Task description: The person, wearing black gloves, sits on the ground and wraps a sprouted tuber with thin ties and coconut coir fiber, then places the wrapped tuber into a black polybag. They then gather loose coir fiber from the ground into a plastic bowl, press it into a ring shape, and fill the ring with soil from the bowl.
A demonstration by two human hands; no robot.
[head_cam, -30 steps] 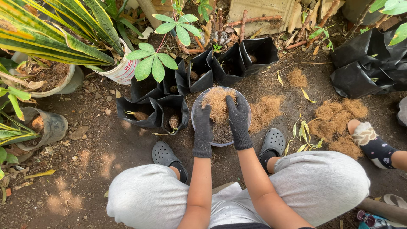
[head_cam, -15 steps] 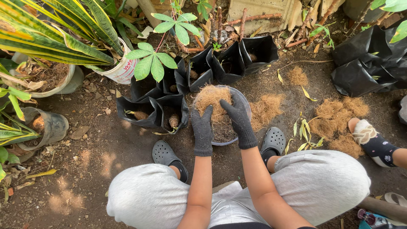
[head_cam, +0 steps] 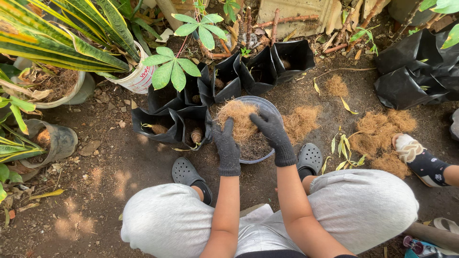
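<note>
Two gloved hands are working over the bowl I'm squatting behind, on the dirt between my grey clogs. My left hand is pressing against a clump of brown fibre heaped on the bowl's left rim, its fingers curled narrowly around the near side of the clump. My right hand is reaching in from the right, fingers bent down and pinching into the same clump; both hands are holding fibre between them. Darker fibre is lying in the bowl beneath.

Just left of the bowl, black grow bags are standing open with bulbs inside, more bags behind it. Loose fibre piles are lying on the ground to the right, near another person's sandalled foot. A white pot with striped leaves is sitting at upper left.
</note>
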